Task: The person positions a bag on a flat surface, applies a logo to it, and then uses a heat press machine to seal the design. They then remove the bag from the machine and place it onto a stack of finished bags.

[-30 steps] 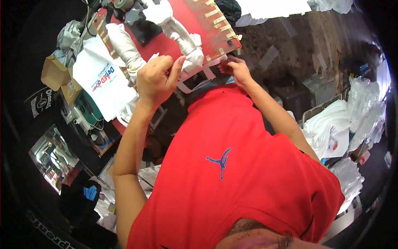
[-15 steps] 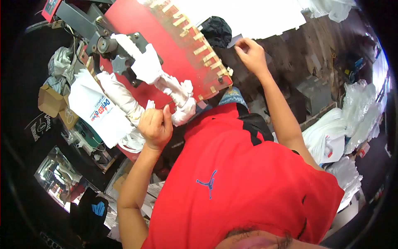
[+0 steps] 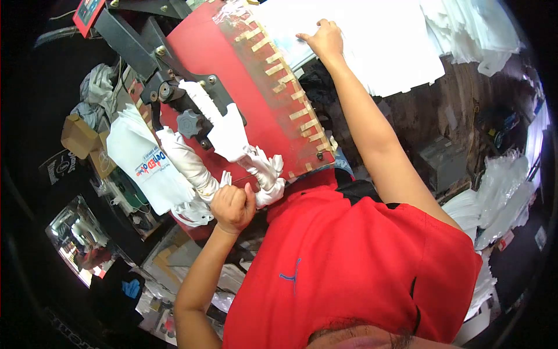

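My left hand (image 3: 233, 209) is closed in a fist on the handle (image 3: 200, 180) of a heat press, which is wrapped in white cloth. More white cloth hangs knotted beside that fist. The red plate (image 3: 232, 75) of the press lies ahead, with strips of tan tape along its right edge. Beyond this edge, my right hand (image 3: 327, 42) reaches out over white sheets (image 3: 383, 46), thumb and fingers apart and nothing visible in them. Black cloth (image 3: 318, 84) shows partly under my right forearm.
White printed bags (image 3: 139, 160) hang left of the press, near an open cardboard box (image 3: 80, 135). A grey metal arm and a dark knob (image 3: 189, 123) stand over the plate. Clear plastic bags (image 3: 505, 180) and stacked white material (image 3: 471, 29) lie to the right.
My right hand has moved forward and left, from beside the black cloth to over the white sheets, and its fingers have spread. My left hand stays on the handle; the view has shifted slightly.
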Motion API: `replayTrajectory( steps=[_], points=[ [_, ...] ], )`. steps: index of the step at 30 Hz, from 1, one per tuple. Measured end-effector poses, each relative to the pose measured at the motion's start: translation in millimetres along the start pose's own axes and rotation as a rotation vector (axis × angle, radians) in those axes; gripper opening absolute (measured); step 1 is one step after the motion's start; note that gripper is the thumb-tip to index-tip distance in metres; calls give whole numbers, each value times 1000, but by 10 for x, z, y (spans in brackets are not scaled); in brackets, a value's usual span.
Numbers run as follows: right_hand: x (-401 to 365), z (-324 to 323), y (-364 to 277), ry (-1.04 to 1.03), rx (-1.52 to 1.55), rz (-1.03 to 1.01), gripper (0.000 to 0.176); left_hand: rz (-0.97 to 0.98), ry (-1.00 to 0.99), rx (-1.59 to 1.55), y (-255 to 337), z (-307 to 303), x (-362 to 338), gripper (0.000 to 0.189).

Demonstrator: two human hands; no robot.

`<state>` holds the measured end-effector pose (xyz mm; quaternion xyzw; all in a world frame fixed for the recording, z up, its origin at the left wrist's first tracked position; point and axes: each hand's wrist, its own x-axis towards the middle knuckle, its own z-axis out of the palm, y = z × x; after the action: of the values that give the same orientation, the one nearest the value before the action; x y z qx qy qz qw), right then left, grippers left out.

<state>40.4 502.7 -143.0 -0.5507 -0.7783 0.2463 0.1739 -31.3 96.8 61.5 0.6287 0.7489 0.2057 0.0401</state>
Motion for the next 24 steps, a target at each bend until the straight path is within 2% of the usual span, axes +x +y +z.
replayTrajectory(
  steps=[3,6,8,9,11,15,17,18,20,21,23,24],
  points=[
    [-26,52,-17,17,-37,19,64,2,-8,5,18,-4,6,35],
    [-29,96,-36,103,-21,-9,56,-1,-4,9,6,3,8,35],
    [-59,89,-80,167,-61,-54,44,-3,1,7,6,-1,4,35],
    [-50,103,-80,168,-58,-58,44,-4,4,11,9,-6,7,35],
    [9,141,-35,126,70,5,34,4,8,7,19,-13,21,35],
    [62,41,-46,90,230,96,40,15,55,3,40,-43,3,36],
    [67,-37,-59,70,34,-20,42,-35,69,3,95,-133,9,36],
    [104,-61,-102,83,39,-25,42,-26,79,9,116,-153,9,36],
    [329,49,-172,178,-128,-159,39,-65,103,14,138,-168,11,36],
    [562,105,-222,182,-116,-170,39,-68,97,21,135,-177,10,36],
    [1019,254,-290,-252,-174,-411,53,-85,103,22,151,-182,17,36],
    [1064,267,-377,-257,-159,-424,53,-97,106,11,160,-188,23,35]
  ],
)
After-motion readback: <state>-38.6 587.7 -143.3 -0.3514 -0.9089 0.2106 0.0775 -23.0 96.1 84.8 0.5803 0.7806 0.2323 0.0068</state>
